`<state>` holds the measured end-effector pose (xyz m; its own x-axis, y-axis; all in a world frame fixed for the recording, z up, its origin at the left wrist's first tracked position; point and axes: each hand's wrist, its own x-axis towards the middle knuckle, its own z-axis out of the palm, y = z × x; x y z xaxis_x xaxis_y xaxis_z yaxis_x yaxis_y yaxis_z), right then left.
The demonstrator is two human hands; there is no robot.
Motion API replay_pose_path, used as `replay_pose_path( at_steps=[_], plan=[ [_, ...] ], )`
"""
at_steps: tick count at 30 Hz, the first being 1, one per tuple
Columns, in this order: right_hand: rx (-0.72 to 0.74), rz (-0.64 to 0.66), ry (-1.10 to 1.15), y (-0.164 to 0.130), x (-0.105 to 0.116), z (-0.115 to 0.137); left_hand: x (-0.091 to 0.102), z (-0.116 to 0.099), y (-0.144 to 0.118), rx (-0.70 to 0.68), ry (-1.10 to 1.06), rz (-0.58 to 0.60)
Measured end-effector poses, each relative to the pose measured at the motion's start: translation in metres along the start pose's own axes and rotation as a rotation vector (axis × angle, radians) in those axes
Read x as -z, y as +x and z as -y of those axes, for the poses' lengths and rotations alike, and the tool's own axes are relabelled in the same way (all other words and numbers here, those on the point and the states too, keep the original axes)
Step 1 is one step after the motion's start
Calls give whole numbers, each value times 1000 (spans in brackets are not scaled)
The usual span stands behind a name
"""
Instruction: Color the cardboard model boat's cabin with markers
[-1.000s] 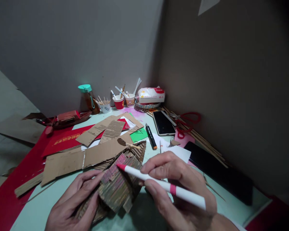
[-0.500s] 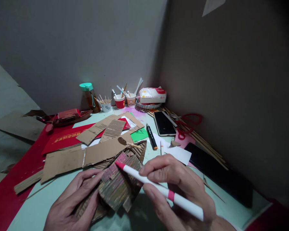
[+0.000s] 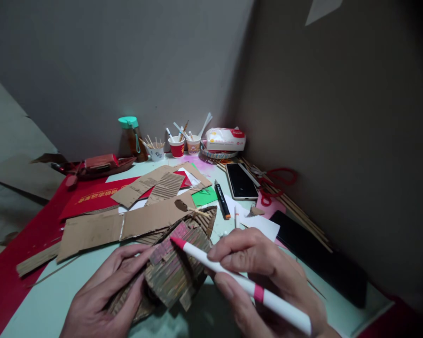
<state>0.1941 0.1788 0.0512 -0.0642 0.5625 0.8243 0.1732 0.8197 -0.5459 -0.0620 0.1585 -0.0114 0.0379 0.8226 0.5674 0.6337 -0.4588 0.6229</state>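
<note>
Cardboard model: corrugated, layered piece (image 3: pixel 178 270), part tinted pink, lying on the pale green worktop (image 3: pixel 56 300) at its near edge; every place below is given relative to it.
Left hand (image 3: pixel 102 291): flat against the model's left flank, fingers spread and pressing, closed on nothing; steadying grip only.
Right hand (image 3: pixel 268 277): just right of the model, grip closed around a white marker (image 3: pixel 239 279); pink tip touching the model's upper face.
Change: over the last second the tip has barely shifted on the pink patch and the left hand has kept its place; the view has tilted a little. Judged: colouring continues in short strokes on one spot.
Beyond the model: flat cardboard sheets (image 3: pixel 123 225), a red envelope (image 3: pixel 91 199), a green paper scrap (image 3: pixel 202 196).
Beyond and right: black marker (image 3: pixel 222 199), phone (image 3: pixel 240 180), red scissors (image 3: pixel 277 180), bamboo sticks along the wall.
Far back: bottle with teal cap (image 3: pixel 129 138), cups of brushes (image 3: pixel 178 146), tissue pack (image 3: pixel 225 138).
Room: grey walls meeting in a corner, dim light.
</note>
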Motion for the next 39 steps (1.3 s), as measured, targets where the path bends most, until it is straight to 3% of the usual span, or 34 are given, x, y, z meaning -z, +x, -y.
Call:
replay_pose_path(
  at_steps=[5, 14, 20, 25, 29, 35, 39],
  plan=[
    [-31, 30, 25, 2, 2, 1, 0, -6, 5, -2, -6, -8],
    [-94, -25, 42, 0, 0, 5, -2, 2, -1, 20, 7, 26],
    [-27, 62, 8, 7, 4, 2, 0, 6, -5, 34, -12, 47],
    [-41, 43, 5, 7, 6, 4, 3, 7, -6, 19, 7, 95],
    [-67, 25, -11, 8, 5, 4, 1, 7, -9, 5, -29, 38],
    [-22, -4, -44, 9, 2, 3, 7, 22, -12, -12, 62, 132],
    [3, 12, 1, 7, 4, 1, 8, 29, -11, -66, 46, 132]
  ],
)
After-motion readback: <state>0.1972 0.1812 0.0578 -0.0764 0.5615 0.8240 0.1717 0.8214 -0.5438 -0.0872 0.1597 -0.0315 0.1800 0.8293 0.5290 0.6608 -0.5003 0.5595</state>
